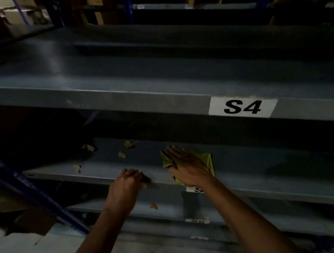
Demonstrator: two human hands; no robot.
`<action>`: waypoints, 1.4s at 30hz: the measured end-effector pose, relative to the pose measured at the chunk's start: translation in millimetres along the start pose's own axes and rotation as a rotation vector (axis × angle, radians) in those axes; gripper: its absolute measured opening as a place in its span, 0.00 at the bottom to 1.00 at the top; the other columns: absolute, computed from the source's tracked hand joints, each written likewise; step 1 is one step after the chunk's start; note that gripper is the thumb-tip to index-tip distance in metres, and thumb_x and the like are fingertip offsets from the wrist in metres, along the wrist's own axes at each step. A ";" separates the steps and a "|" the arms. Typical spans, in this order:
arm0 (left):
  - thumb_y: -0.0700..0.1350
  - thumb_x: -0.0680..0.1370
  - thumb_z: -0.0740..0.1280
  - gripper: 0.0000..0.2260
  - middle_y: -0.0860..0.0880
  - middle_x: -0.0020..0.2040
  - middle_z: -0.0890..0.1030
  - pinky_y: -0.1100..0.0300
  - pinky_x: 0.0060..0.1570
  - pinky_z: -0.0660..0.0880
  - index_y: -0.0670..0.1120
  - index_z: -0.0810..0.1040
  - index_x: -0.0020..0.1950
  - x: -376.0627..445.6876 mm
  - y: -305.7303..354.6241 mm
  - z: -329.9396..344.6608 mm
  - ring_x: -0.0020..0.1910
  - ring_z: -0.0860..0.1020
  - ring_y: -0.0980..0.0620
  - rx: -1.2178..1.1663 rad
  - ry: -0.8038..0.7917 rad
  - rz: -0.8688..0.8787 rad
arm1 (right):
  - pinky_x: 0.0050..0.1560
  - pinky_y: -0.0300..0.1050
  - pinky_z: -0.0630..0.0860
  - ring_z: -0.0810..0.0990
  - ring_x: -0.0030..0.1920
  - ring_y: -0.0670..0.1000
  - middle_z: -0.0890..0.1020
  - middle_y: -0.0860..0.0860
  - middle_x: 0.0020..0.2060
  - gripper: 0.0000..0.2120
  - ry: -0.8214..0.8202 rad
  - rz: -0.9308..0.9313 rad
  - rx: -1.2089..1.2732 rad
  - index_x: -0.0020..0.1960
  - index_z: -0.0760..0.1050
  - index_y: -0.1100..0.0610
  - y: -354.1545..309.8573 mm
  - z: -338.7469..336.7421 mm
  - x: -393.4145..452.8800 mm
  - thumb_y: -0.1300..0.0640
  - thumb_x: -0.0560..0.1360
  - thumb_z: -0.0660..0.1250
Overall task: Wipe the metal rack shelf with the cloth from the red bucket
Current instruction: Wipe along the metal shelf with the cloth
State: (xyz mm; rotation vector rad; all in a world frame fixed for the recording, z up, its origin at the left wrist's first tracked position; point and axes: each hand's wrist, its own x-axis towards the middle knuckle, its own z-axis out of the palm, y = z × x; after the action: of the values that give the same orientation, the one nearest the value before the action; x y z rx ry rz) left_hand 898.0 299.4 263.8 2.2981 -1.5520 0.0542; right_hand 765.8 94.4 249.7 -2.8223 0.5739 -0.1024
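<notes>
Right hand (186, 164) is flat, fingers spread, pressing the cloth (208, 161) near the shelf (263, 159) front edge. Left hand (126, 182) curls over that edge. I'd sweep toward the scraps (122, 154) with overlapping passes.

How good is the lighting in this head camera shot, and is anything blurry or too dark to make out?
Head view: dim overall, corners and the top rack fall nearly to black. The S4 label reads sharply, while the label under the right hand is partly hidden. The green cloth and left hand are lit enough to see, slightly soft. Straight shelf edges bow from the wide-angle lens.
</notes>
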 end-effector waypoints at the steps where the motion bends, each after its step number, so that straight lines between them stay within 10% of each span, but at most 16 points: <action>1: 0.47 0.72 0.73 0.10 0.53 0.50 0.79 0.62 0.39 0.72 0.56 0.81 0.52 1.0 -0.5 0.3 0.49 0.74 0.53 0.008 0.000 0.003 | 0.75 0.41 0.41 0.46 0.77 0.44 0.49 0.45 0.78 0.28 -0.010 -0.006 -0.004 0.79 0.47 0.49 0.0 -0.4 -0.8 0.44 0.81 0.48; 11: 0.45 0.72 0.72 0.10 0.54 0.51 0.80 0.63 0.40 0.74 0.56 0.81 0.52 4.9 2.7 6.8 0.49 0.74 0.55 0.047 -0.020 -0.048 | 0.75 0.41 0.52 0.54 0.76 0.41 0.59 0.43 0.76 0.27 -0.054 -0.155 0.199 0.77 0.57 0.46 -19.8 2.1 -34.4 0.47 0.77 0.50; 15: 0.45 0.72 0.71 0.10 0.53 0.52 0.79 0.61 0.44 0.75 0.55 0.81 0.52 4.1 -0.3 8.5 0.50 0.74 0.55 0.003 -0.009 -0.038 | 0.65 0.48 0.70 0.75 0.64 0.53 0.76 0.52 0.65 0.20 0.034 0.056 0.410 0.69 0.71 0.50 -13.7 -6.4 -27.0 0.51 0.78 0.56; 20: 0.43 0.71 0.72 0.10 0.52 0.49 0.80 0.63 0.41 0.72 0.54 0.82 0.50 3.8 0.8 8.3 0.49 0.75 0.52 -0.019 0.015 -0.021 | 0.69 0.45 0.63 0.71 0.67 0.55 0.73 0.53 0.68 0.21 0.219 0.183 0.298 0.70 0.69 0.52 -20.6 -7.1 11.8 0.51 0.78 0.56; 27: 0.44 0.71 0.73 0.09 0.53 0.49 0.79 0.65 0.39 0.71 0.55 0.82 0.50 2.2 -0.4 6.9 0.48 0.74 0.54 -0.017 0.017 0.002 | 0.76 0.44 0.45 0.51 0.77 0.46 0.55 0.47 0.78 0.26 0.024 0.035 0.143 0.78 0.54 0.50 -42.6 4.3 48.0 0.50 0.81 0.53; 36: 0.41 0.69 0.75 0.15 0.52 0.51 0.81 0.65 0.40 0.74 0.52 0.81 0.54 -1.6 -12.9 -2.1 0.48 0.77 0.54 0.003 -0.043 0.070 | 0.72 0.43 0.62 0.65 0.72 0.44 0.67 0.42 0.73 0.24 0.023 0.004 0.321 0.72 0.66 0.43 -43.9 8.0 25.7 0.48 0.76 0.56; 42: 0.45 0.74 0.71 0.11 0.54 0.54 0.80 0.64 0.43 0.73 0.55 0.80 0.55 -1.5 -34.9 -20.4 0.52 0.76 0.54 0.062 -0.045 0.074 | 0.76 0.40 0.49 0.54 0.77 0.45 0.58 0.46 0.77 0.27 0.022 -0.080 0.130 0.77 0.57 0.50 -46.2 12.5 41.4 0.46 0.79 0.51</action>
State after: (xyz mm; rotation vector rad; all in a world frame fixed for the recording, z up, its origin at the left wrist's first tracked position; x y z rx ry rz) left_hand 932.4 318.6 272.8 2.3030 -1.6800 0.0711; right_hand 822.7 122.1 250.7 -2.7207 0.4426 -0.1796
